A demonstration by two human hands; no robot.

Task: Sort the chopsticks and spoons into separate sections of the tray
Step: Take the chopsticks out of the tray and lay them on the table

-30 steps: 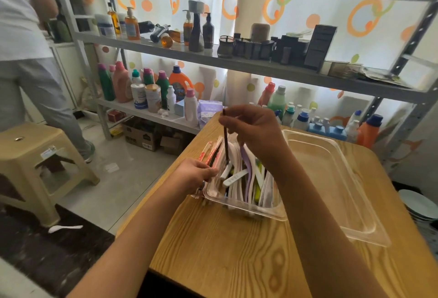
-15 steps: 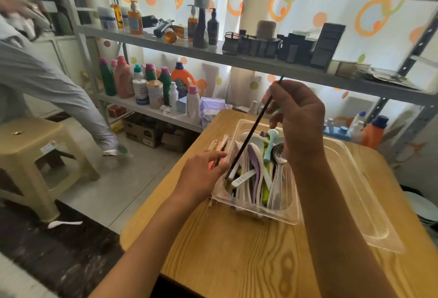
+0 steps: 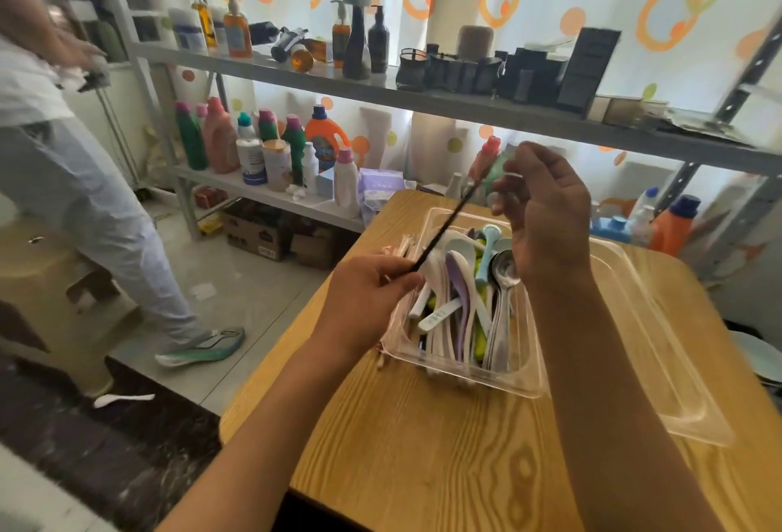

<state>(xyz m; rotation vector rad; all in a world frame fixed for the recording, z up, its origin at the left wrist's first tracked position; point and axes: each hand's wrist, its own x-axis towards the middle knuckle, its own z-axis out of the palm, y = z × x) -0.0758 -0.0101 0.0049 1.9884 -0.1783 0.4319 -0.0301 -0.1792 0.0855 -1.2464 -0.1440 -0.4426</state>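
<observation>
Chopstick lifted out of the mixed utensils, held between both hands above the tray.

We see the dark chopstick (image 3: 444,229) slanting from the left hand (image 3: 368,298), whose curled fingers pinch its near end, up toward the right hand (image 3: 546,210), fingers loosely bent at its far tip; whether they grip it we cannot tell. We judge the raised two-handed hold frees it from the spoons (image 3: 461,290) heaped in the left section of the clear tray (image 3: 660,370) on the counter (image 3: 423,468). Both forearms reach forward, the right wrist higher.
</observation>
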